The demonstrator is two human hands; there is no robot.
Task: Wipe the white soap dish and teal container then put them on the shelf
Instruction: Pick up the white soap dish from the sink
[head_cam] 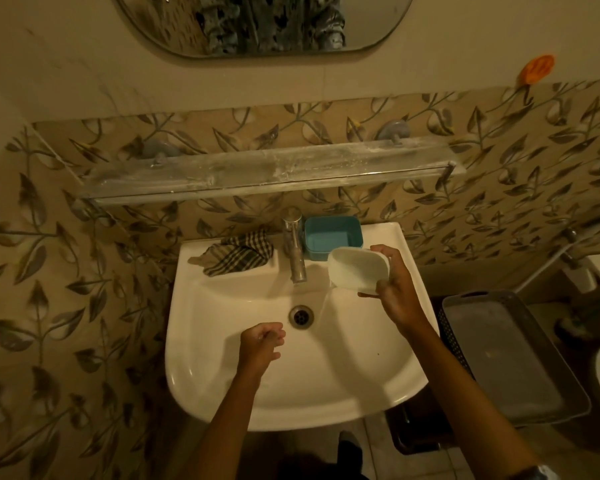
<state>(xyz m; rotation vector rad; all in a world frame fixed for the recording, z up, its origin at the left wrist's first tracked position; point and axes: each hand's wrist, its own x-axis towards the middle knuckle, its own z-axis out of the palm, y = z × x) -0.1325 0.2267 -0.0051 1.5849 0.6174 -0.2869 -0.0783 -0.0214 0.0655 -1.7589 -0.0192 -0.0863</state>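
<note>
We see a dim bathroom in yellowish light. The lower wall (499, 168) has tiles with grey leaves; the upper wall (66, 64) is plain cream and carries 1 oval mirror (264, 26). Below stands a white sink (291, 386), with 1 grey basket (509, 358) beside its right edge.
</note>
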